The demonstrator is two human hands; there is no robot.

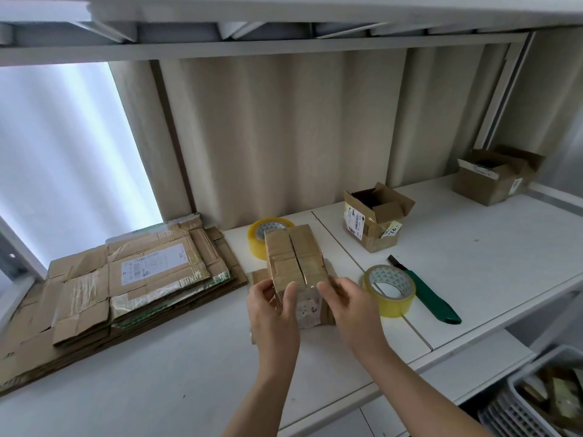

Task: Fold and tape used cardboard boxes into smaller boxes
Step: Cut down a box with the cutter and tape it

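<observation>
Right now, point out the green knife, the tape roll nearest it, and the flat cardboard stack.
green knife (pixel 433 296), head view, on the handle
tape roll (pixel 390 290), head view, on the outer rim
flat cardboard stack (pixel 126 279), head view, on the top sheet

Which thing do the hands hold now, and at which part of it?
Both hold the small brown taped cardboard box at its near end: the left hand has its grip on the near left corner, the right hand on the near right side.
</observation>
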